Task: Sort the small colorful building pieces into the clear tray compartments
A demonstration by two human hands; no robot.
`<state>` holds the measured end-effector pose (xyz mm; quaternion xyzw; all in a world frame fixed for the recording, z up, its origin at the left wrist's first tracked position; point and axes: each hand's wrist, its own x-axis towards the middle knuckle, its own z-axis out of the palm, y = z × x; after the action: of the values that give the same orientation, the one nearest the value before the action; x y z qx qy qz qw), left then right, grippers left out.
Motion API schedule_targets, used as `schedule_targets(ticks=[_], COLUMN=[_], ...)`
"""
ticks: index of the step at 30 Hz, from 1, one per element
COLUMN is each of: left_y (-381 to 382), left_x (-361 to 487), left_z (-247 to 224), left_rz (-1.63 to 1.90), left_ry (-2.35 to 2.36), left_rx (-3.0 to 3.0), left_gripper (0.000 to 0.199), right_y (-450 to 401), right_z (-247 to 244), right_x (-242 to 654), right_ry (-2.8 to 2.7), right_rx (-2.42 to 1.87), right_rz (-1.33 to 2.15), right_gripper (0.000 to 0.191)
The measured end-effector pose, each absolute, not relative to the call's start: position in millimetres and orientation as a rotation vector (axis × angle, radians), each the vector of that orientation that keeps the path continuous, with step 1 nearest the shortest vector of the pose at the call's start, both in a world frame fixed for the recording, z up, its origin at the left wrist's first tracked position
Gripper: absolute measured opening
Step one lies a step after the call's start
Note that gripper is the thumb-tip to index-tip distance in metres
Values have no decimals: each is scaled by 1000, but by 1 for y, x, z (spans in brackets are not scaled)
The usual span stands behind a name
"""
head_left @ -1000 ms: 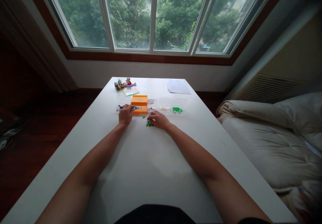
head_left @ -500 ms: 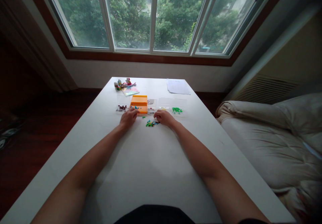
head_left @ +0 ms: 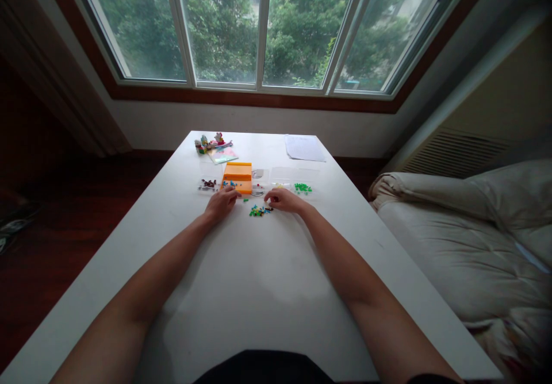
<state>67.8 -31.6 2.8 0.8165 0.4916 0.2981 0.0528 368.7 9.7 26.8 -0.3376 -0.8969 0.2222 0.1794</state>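
Observation:
My left hand (head_left: 221, 203) rests on the table just in front of an orange box (head_left: 237, 169), its fingers stretched towards a small green piece (head_left: 245, 200) lying apart. No piece shows in those fingers. My right hand (head_left: 284, 199) is at the right edge of a mixed pile of small building bricks (head_left: 259, 211) in green, blue, yellow and dark colours. Its fingers are bent together in a pinch; whatever is between them is too small to make out. Blue pieces (head_left: 228, 184) lie in the orange box's near half.
Dark brown pieces (head_left: 209, 184) fill a clear box at left; green pieces (head_left: 303, 188) sit in a clear box (head_left: 287, 173) at right. Built brick figures (head_left: 211, 142), a pastel card (head_left: 223, 154) and paper sheets (head_left: 305, 148) lie at the table's (head_left: 259, 280) far end.
My left hand's fingers have shifted slightly right and nearer, off the orange box towards the lone green piece. My right hand has barely moved at the pile.

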Motion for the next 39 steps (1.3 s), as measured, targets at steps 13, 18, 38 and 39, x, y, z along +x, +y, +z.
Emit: schedule_targets(ticks=[13, 18, 38, 39], left_y=[-31, -32, -34, -34], left_x=[69, 70, 70, 70], left_z=[0, 1, 4, 4], left_rz=[822, 806, 780, 779], left_ry=[1451, 1428, 1406, 1406], left_rx=[2497, 2500, 2502, 2504], left_gripper=[28, 27, 25, 25], right_y=[10, 7, 1, 3], right_z=[10, 15, 11, 11], right_x=[354, 353, 342, 345], right_ry=[-2466, -2488, -2399, -2334], right_rx=[-1026, -1008, -1096, -1113], right_rz=[470, 487, 231, 221], right_gripper=[13, 16, 21, 21])
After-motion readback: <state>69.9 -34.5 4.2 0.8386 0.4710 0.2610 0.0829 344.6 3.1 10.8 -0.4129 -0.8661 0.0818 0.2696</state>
